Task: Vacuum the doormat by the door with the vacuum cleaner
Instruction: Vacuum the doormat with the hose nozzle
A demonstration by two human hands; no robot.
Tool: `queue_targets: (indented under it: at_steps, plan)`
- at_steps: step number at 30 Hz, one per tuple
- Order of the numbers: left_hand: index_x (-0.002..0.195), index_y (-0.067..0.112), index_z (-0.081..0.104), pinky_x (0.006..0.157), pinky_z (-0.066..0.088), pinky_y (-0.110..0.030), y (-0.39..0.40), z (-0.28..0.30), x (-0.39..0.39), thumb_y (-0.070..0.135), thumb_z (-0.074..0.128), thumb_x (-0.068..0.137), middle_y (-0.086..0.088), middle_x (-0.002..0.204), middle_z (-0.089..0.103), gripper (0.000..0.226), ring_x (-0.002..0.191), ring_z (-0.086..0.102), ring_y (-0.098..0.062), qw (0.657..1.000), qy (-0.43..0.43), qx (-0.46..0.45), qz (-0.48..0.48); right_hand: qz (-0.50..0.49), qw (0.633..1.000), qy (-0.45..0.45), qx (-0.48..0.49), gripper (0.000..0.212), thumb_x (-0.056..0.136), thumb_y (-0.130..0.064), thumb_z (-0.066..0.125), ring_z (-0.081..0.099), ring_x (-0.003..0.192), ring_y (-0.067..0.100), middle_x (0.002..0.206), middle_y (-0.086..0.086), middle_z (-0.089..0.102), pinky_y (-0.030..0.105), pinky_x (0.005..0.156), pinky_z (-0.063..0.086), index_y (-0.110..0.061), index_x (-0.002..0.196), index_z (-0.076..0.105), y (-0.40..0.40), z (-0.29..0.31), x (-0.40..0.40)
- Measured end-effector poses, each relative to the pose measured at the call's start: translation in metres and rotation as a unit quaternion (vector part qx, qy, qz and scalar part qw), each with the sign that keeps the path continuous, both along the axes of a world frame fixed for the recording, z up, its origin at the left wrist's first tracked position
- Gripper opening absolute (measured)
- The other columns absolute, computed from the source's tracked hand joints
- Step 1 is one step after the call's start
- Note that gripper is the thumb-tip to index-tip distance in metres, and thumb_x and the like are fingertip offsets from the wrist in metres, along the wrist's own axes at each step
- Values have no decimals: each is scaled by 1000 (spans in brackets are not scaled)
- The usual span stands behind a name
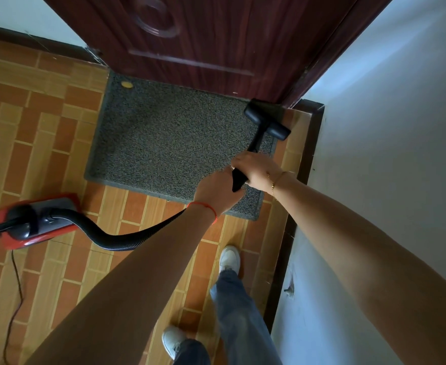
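Writing: no brand or label readable on any item.
Doormat [163,143]: grey speckled, coarse looped pile w/ smooth flat border, rectangular; lies on floor against foot of door, far centre.
Vacuum body [36,219]: red shell, black rounded top & handle, glossy plastic; on floor at left, near-left of mat.
Hose [116,239]: black ribbed flex tube, curves from body rightward toward the hands, passing behind left forearm.
Wand [254,143]: black rigid tube, slants up from hands to head.
Head [268,119]: black T-shaped nozzle, rounded ends; on mat's far-right corner, just beside door frame.
Left hand [216,189]: grip curled round lower end of wand; red string on wrist.
Right hand [256,168]: grip curled round wand just above left hand, the two touching; thin gold bracelet.
Door [203,40]: dark red-brown wood grain, raised oval moulding.
Floor [45,122]: orange/tan brick-pattern tiles.
Wall [401,127]: pale, at right, dark skirting.
Cord [15,293]: thin, dark; trails from body toward near-left.
Person: white shoes [229,259], blue jeans.
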State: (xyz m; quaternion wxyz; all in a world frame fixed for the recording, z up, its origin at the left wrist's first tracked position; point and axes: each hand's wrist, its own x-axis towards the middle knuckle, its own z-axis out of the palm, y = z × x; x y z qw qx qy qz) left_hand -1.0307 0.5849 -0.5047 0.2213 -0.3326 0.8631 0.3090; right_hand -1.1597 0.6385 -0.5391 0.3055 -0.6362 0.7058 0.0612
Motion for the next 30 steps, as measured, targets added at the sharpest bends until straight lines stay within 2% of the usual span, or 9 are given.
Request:
queue_targets:
  at_steps: [8,12,19,25,30]
  plan:
    - [102,7,52,59,43,-30,17,17,55,32,56,88,-1,76,52,29,71,58,-25,1000,-19,-9,1,16,1000,-18,17,18,90,-6,56,58,108,19,113,1,61,36,88,53,-14,106,58,15,16,55]
    - [100,8,52,58,42,-30,29,23,95,30,55,87,-2,75,52,25,75,63,-29,1000,-26,1,10,15,999,-25,22,15,91,-7,54,57,108,19,112,2,60,34,86,50,-14,104,57,26,23,96]
    - [101,8,52,58,44,-31,56,28,178,34,54,89,0,75,49,29,65,52,-22,999,-44,-11,5,25,999,-28,11,16,92,-8,52,58,108,19,112,1,60,32,84,50,-14,105,58,51,26,178]
    - [100,11,49,56,46,-31,79,31,250,35,55,89,0,76,52,28,64,54,-22,998,-57,-1,10,38,999,-31,22,20,90,-6,53,58,109,20,112,2,61,33,85,49,-15,107,58,71,26,249]
    - [95,11,48,51,40,-29,93,35,303,34,54,89,2,70,48,25,60,52,-21,998,-59,-9,15,46,999,-27,8,17,92,-7,53,58,106,21,109,3,61,30,80,45,-15,106,58,84,27,302]
